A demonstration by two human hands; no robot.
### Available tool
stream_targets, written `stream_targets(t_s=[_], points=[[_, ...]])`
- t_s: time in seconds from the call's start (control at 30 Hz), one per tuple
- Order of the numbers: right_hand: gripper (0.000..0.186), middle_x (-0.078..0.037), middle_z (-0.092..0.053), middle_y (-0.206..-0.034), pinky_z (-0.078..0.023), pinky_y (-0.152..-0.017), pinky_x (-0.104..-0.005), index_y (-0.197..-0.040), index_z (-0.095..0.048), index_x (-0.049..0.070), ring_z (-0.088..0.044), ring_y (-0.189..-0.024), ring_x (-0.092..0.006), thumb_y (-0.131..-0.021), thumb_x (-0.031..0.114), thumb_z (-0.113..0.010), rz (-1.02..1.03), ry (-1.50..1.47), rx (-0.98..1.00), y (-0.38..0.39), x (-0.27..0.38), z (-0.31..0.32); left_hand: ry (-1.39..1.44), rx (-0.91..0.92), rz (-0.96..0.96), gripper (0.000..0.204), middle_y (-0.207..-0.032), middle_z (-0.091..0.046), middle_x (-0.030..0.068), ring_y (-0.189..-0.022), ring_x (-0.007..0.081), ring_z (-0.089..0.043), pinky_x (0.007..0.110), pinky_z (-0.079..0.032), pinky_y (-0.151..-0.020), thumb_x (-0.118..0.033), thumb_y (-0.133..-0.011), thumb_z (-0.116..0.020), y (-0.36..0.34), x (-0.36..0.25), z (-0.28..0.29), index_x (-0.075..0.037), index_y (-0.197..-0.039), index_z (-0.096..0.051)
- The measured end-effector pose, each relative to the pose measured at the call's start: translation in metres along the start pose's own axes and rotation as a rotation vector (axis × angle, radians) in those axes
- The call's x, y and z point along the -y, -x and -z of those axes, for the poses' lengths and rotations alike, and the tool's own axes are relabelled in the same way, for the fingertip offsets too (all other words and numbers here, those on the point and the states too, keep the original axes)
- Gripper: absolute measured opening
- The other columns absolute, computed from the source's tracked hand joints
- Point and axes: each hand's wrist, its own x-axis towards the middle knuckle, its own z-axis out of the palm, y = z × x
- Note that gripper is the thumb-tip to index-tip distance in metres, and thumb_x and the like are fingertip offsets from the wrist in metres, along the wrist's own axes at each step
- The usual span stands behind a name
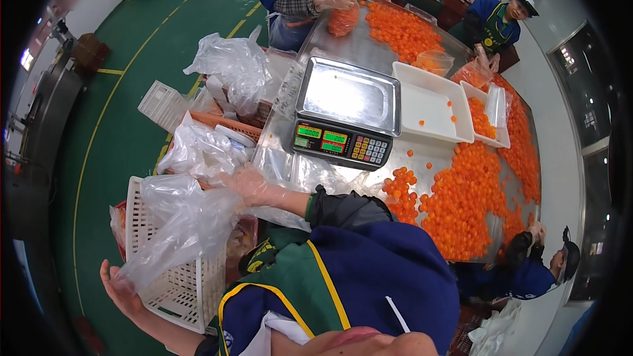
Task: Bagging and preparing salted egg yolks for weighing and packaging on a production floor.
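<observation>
A clear plastic bag (181,234) stretches between my hands, above a white slatted basket (188,290). My left hand (122,288), at the lower left, pinches a corner of the bag, with one finger sticking out. In a thin clear glove, my right hand (247,186) is closed on the bag's other end, beside the table's near left edge. More clear plastic bags (198,148) are piled just beyond my right hand. Their folds partly hide the fingers of both hands.
A digital scale (349,102) stands on the metal table with a bare pan. Heaps of small orange balls (461,204) lie to the right, near a white tray (432,102). Co-workers stand around the table; one handles a bag of orange balls (343,21).
</observation>
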Motion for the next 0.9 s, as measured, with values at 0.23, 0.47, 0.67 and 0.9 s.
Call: stream_targets(t_s=[0.23,0.47,0.67,0.9], points=[[0.013,-0.015,-0.068,-0.076,-0.053,-0.065,-0.0502,-0.082,-0.069,0.009,-0.067,-0.071,-0.0378,-0.079,0.022,-0.069,-0.04,0.025,-0.421,-0.019,-0.049,-0.014,-0.816,0.481,-0.007,0.067,-0.119,-0.058,0.004,-0.081,0.0149,-0.06,0.031,-0.049,-0.071,-0.034,-0.074,-0.082,0.029,0.021,-0.005,-0.002,-0.128,-0.059],[0.026,-0.018,-0.068,-0.087,-0.052,-0.078,-0.0431,-0.094,-0.071,0.003,-0.067,-0.084,-0.0309,-0.083,0.026,-0.074,0.123,-0.358,-0.264,0.02,-0.076,0.083,-0.868,0.296,0.184,0.018,-0.067,-0.052,-0.0025,-0.062,0.0101,-0.048,0.029,-0.038,-0.057,-0.01,-0.087,-0.065,0.038,0.032,0.008,-0.001,-0.073,-0.06],[0.024,-0.015,-0.068,-0.083,-0.051,-0.076,-0.039,-0.092,-0.073,-0.001,-0.066,-0.079,-0.027,-0.088,0.022,-0.067,0.064,-0.408,-0.279,0.063,-0.062,0.121,-0.73,-0.169,0.071,0.039,-0.061,-0.044,-0.0059,-0.057,0.0025,-0.038,0.023,-0.027,-0.05,-0.023,-0.104,-0.056,0.035,0.035,0.044,-0.008,-0.068,-0.052],[0.02,-0.012,-0.064,-0.073,-0.05,-0.069,-0.0366,-0.095,-0.072,0.001,-0.062,-0.069,-0.0209,-0.087,0.019,-0.069,-0.364,-0.235,-0.678,0.097,-0.046,0.117,-0.447,-0.384,0.006,0.056,-0.059,-0.049,-0.0054,-0.045,0.0029,-0.036,0.022,-0.022,-0.042,-0.053,-0.104,-0.053,0.05,0.023,0.102,-0.011,-0.067,-0.054]])
